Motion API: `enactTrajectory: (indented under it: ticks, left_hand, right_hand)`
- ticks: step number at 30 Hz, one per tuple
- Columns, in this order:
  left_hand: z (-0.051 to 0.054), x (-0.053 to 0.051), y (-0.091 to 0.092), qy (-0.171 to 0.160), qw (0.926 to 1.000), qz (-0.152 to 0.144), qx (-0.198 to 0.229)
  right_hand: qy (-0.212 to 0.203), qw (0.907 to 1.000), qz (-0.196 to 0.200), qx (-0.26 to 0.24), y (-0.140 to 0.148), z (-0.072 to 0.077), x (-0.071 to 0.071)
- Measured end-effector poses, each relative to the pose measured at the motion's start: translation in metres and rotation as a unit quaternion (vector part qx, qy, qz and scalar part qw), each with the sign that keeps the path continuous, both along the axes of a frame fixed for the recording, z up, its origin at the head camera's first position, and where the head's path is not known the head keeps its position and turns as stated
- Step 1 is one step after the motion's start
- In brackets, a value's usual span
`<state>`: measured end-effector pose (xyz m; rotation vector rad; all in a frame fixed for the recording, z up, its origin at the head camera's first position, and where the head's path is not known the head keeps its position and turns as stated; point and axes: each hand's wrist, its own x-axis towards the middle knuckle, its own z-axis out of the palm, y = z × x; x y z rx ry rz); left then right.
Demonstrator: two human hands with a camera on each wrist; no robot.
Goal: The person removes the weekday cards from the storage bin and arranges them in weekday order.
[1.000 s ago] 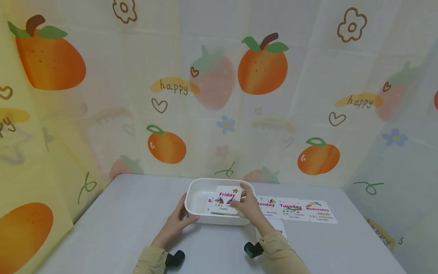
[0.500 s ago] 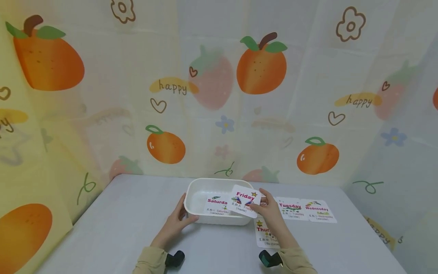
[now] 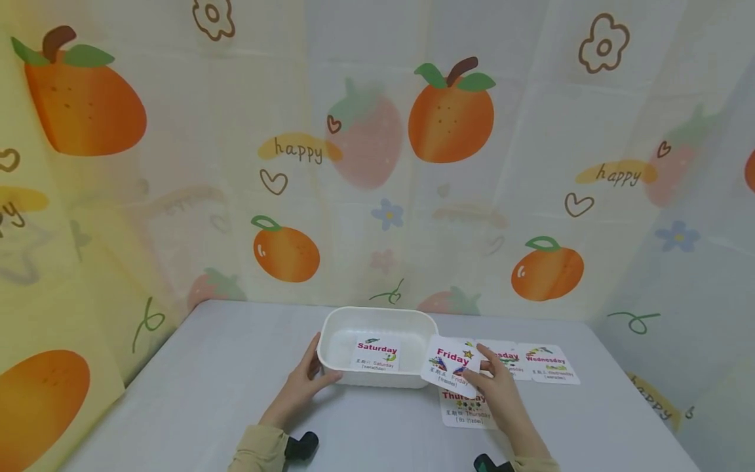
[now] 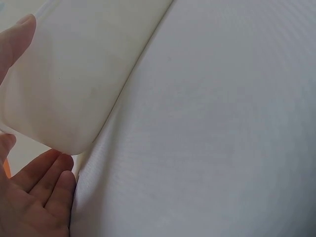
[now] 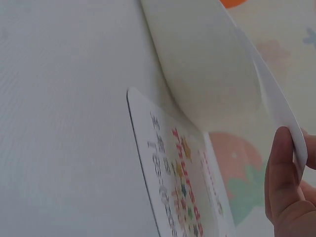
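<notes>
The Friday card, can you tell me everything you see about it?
The Friday card is thin and white with rounded corners, maybe paper or plastic. It shows Friday in reddish letters, a star, colourful pictures and smaller dark writing. The right hand pinches its right side between thumb and fingers. It is tilted, held above the table, near the white tray at its right end; I can't tell whether they touch.

Facing me hangs a pale fruit-print backdrop (image 3: 348,255), scattered with orange fruits (image 3: 451,121), faded strawberries (image 3: 368,147), blue flowers (image 3: 387,214), heart outlines (image 3: 274,181) and the word "happy" (image 3: 299,150). Its side on my left looks yellower. Below it, I see a white-covered table (image 3: 194,387).
</notes>
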<state>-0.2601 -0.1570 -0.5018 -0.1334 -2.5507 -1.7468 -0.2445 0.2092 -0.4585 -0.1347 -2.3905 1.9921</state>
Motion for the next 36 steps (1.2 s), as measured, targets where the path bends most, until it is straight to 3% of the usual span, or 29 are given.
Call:
enactTrajectory:
  ticks: [12,25,36]
  left_hand:
    - [-0.001,-0.001,0.000,0.010,0.9998,-0.007,0.013]
    - [-0.002,-0.002,0.000,0.008,1.0000,0.000,0.000]
    - [-0.003,-0.001,0.000,0.009,1.0000,0.001,0.001]
  right_hand:
    - [-0.024,0.9991,-0.035,0.002,0.047,-0.004,0.007]
    - [-0.074,0.9940,-0.072,0.036,0.097,-0.021,0.016]
    - [-0.094,0.9913,-0.056,0.074,0.117,-0.020,0.018]
